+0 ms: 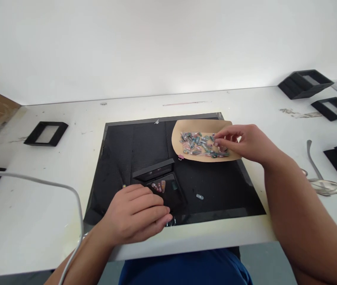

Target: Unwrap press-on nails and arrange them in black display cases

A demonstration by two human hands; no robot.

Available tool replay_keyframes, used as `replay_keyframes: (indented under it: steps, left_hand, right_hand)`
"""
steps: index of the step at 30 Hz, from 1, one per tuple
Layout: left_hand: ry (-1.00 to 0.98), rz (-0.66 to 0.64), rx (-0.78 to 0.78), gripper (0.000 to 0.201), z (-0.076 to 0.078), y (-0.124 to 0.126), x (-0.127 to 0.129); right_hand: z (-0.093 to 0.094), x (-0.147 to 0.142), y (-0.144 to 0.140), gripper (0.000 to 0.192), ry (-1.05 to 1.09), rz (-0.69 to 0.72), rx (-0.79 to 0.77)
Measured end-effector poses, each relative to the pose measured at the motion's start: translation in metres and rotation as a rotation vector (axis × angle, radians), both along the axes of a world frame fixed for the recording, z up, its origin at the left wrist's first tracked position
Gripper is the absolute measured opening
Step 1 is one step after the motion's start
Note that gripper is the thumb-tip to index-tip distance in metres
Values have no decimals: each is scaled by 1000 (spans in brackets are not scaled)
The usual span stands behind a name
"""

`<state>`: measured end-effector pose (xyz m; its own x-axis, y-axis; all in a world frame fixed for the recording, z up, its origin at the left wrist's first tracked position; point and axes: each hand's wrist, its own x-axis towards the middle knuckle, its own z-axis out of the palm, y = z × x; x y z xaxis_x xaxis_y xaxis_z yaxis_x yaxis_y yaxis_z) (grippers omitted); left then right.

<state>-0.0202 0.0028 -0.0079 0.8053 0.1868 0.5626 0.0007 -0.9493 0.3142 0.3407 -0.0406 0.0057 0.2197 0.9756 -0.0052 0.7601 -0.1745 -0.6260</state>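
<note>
Now our left hand (135,213) lies flat on the small black box (165,190) near the mat's (121,158) front edge, our right hand (242,142) pinching into the nail tips (202,144) at its back right corner.

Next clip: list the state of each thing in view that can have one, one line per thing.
Small black hinged box: open, lid up, a few decorated nails inside.
Tan paper sheet: flat on the black mat, heaped with small nails.
Loose pale nail: lying alone on the mat.
Left hand: resting at the box.
Right hand: fingertips pinching in the heap.
</note>
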Motion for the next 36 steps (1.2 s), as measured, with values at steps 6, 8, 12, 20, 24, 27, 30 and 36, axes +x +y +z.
replay_keyframes:
  steps: [6,8,12,20,24,27,30,36]
  left_hand:
    - [12,-12,12,12,2,-1,-1]
    - [10,-16,12,13,2,-1,-1]
    - [-2,-25,5,13,2,-1,-2]
    - [-10,-12,5,12,3,-1,0]
    - [3,-8,-3,10,3,-1,1]
    - [3,-16,-1,11,2,-1,1]
    - [-6,-31,-3,14,2,-1,0]
    - [-7,-29,2,14,3,-2,0]
  right_hand:
    - [-1,-4,3,24,63,-52,113]
    - [-2,-6,3,24,178,-68,134]
    - [-1,-9,2,26,485,15,189]
    - [5,-22,-3,30,707,104,211]
    - [4,-27,-3,31,777,95,196]
    - [3,-27,-1,34,787,28,203]
    - [2,-26,1,36,840,-18,226]
    - [4,-30,0,30,979,48,262]
